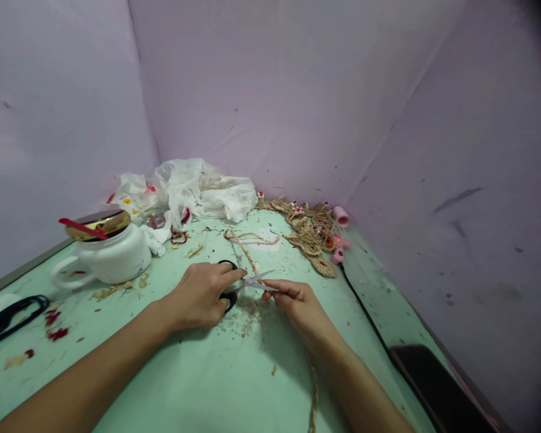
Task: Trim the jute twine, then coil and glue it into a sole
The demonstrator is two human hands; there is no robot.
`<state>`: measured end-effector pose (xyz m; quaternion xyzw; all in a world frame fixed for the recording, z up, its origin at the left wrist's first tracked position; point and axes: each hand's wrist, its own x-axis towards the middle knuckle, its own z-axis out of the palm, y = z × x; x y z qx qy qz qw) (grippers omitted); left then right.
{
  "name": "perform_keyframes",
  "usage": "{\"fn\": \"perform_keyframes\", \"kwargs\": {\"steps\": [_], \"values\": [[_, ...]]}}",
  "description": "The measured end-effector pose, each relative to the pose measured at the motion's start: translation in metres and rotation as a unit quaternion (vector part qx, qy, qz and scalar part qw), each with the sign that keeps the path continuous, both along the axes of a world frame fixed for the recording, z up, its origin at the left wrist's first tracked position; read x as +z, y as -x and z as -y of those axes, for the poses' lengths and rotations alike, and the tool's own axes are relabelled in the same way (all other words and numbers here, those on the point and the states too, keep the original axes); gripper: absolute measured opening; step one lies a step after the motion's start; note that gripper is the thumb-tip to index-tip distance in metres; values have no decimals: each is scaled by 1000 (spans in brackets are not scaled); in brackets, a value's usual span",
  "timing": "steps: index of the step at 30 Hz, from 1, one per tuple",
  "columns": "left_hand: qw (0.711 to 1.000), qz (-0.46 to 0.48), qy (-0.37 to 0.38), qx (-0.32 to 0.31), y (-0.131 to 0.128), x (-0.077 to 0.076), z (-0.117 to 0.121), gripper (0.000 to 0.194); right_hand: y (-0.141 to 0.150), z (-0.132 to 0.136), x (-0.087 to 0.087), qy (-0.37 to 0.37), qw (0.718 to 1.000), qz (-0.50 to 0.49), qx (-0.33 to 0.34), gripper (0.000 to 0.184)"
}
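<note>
My left hand (201, 296) is closed around the black handles of a pair of scissors (240, 287), whose blades are parted and point right. At the blade tips, my right hand (304, 305) pinches a braided jute cord (244, 248) between thumb and fingers. Beyond the blades the cord runs up over the table and bends into a loop; another length trails below my right wrist. Whether the cord lies between the blades is hard to make out. Fine fibre scraps (251, 319) lie under the scissors.
Jute pieces with red and white beads (313, 231) are heaped at the back right, beside a pink device (338, 255) with a black cable. A dark flat object (437, 385) lies front right. Left stand a white mug (117, 258) and plastic bags (207, 186); black-handled scissors (15, 319) lie nearer.
</note>
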<state>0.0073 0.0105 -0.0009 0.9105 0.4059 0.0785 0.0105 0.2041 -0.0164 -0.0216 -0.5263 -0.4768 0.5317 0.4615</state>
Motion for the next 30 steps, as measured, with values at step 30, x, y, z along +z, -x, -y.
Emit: {"fn": "perform_keyframes", "kwargs": {"steps": [30], "values": [[758,478,398,197,-19,-11,-6,34,11,7,4,90,984,-154,21,9]]}}
